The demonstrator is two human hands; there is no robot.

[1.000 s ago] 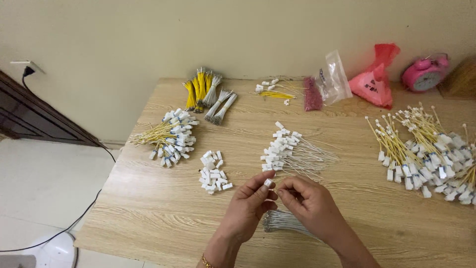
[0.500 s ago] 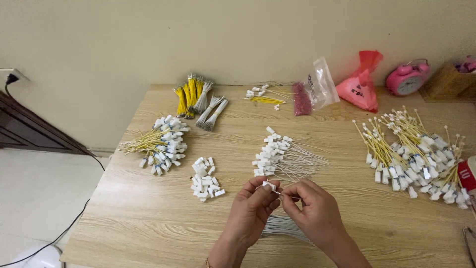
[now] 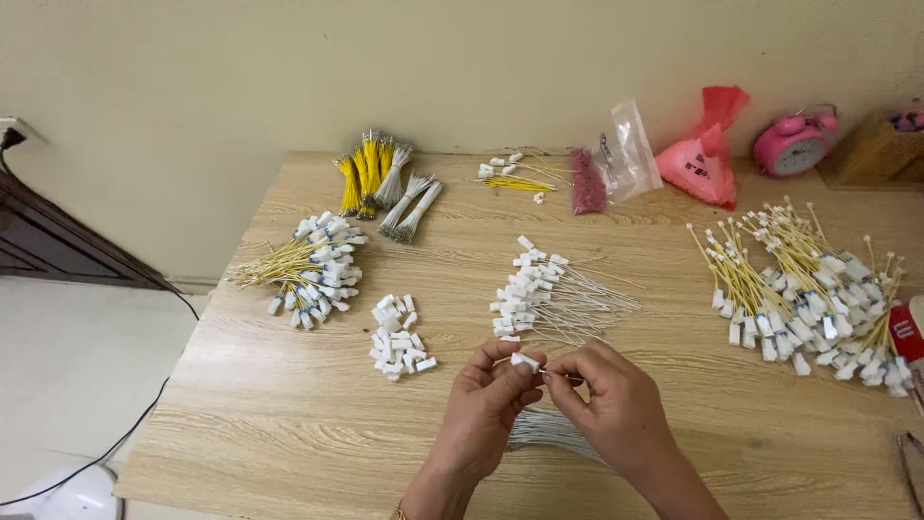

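The left hand [image 3: 486, 400] pinched a small white plastic connector [image 3: 526, 362] while the right hand [image 3: 611, 404] gripped its thin wire, near the light wooden table's [image 3: 241, 424] front edge, bare wood lying left, a loose wire bundle [image 3: 549, 430] beneath.

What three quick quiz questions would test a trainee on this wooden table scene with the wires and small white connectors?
1. True or false: the left hand pinches a small white plastic connector.
2. Which lies nearer the hands: A, the loose pile of white connectors, or B, the round pink alarm clock?
3. What colour are the wires of the bundle at the light wooden table's left edge?

Key: 1 true; 2 A; 3 yellow.
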